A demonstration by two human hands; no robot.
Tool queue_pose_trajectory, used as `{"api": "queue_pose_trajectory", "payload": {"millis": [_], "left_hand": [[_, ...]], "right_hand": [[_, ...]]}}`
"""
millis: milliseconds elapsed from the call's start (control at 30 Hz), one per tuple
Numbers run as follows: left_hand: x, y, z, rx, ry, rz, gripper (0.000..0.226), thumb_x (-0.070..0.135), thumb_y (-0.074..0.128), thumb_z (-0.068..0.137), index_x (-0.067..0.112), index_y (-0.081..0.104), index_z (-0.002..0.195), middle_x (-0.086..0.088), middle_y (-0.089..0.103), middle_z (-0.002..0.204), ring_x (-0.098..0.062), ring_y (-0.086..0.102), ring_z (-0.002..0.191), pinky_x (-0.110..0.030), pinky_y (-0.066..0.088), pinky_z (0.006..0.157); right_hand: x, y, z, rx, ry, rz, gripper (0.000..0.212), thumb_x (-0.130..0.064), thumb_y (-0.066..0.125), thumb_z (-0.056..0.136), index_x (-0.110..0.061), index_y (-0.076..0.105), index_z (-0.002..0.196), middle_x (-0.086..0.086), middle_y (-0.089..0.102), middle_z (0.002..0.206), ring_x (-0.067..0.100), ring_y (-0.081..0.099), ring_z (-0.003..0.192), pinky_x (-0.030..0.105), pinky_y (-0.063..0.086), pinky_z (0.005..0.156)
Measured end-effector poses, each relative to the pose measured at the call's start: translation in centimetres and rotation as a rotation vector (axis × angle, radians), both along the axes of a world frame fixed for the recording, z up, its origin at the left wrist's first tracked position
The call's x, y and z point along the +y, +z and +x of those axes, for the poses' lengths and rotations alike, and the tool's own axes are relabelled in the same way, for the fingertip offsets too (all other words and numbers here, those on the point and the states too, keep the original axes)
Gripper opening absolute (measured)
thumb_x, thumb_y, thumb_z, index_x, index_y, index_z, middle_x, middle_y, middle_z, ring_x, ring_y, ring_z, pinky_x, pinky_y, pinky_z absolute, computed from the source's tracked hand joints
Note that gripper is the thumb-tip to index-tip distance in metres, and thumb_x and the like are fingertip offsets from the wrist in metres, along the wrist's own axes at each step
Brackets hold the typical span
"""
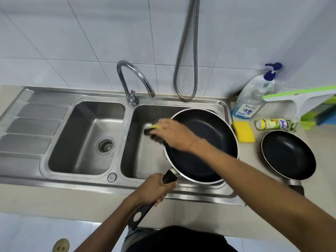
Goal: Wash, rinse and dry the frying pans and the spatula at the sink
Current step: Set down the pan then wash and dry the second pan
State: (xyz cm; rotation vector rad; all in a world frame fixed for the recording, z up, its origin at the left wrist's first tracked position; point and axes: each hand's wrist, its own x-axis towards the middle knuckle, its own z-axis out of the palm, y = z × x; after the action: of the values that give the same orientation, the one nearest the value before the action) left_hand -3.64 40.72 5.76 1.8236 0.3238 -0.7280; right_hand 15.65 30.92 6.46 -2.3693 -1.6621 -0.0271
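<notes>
Centre frame, the left hand (154, 188) grips the big frying pan (200, 166) by its handle over the sink (143, 160); the right hand (172, 133) clutches a sponge (154, 126) at its left rim.
</notes>
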Motion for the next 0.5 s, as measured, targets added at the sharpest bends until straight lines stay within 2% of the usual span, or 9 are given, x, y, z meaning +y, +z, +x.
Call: {"api": "queue_pose_trajectory", "payload": {"millis": [100,200,300,400,500], "left_hand": [[-0.1,-0.1,0.7,-0.002,0.035,-0.03,0.043,0.028,0.065,0.099,0.015,0.046,0.064,-0.002,0.046,0.045,-0.016,0.039,0.035,-0.026,0.036,0.04],[-0.3,-0.4,0.9,-0.001,0.106,-0.057,0.039,0.017,0.061,0.099,0.016,0.051,0.062,-0.002,0.046,0.045,-0.014,0.039,0.035,-0.026,0.034,0.039],[-0.6,-0.6,0.7,0.022,0.112,-0.069,0.044,0.02,0.061,0.099,0.014,0.047,0.058,-0.001,0.046,0.042,-0.014,0.039,0.033,-0.027,0.035,0.041],[-0.9,-0.4,0.6,0.021,0.093,-0.088,0.051,0.03,0.065,0.099,0.015,0.045,0.055,-0.003,0.045,0.042,-0.016,0.039,0.033,-0.026,0.035,0.04],[-0.9,-0.1,0.5,0.017,0.056,-0.093,0.052,0.032,0.066,0.1,0.016,0.044,0.056,-0.002,0.045,0.041,-0.015,0.039,0.032,-0.026,0.036,0.041]], "right_hand": [[-2.8,-1.7,-5.2,0.021,0.054,0.029,0.039,-0.012,0.05,0.093,-0.018,0.068,0.127,0.002,0.063,0.137,0.025,0.053,0.133,0.031,0.027,0.122],[-7.0,-2.8,-9.3,0.132,-0.04,-0.019,0.051,-0.012,0.065,0.091,-0.026,0.058,0.139,-0.005,0.048,0.153,0.024,0.032,0.15,0.027,0.024,0.121],[-11.0,-3.3,-10.8,0.209,-0.135,-0.054,0.061,-0.009,0.067,0.09,-0.032,0.051,0.144,-0.01,0.04,0.158,0.019,0.028,0.151,0.026,0.025,0.119],[-14.1,-3.2,-10.6,0.244,-0.199,-0.083,0.043,-0.022,0.052,0.099,-0.035,0.056,0.14,-0.013,0.044,0.155,0.014,0.036,0.146,0.021,0.022,0.121],[-15.7,-2.7,-10.4,0.424,-0.283,-0.028,0.038,-0.036,0.041,0.106,-0.039,0.058,0.139,-0.017,0.049,0.15,0.004,0.041,0.141,0.023,0.031,0.119]]}}
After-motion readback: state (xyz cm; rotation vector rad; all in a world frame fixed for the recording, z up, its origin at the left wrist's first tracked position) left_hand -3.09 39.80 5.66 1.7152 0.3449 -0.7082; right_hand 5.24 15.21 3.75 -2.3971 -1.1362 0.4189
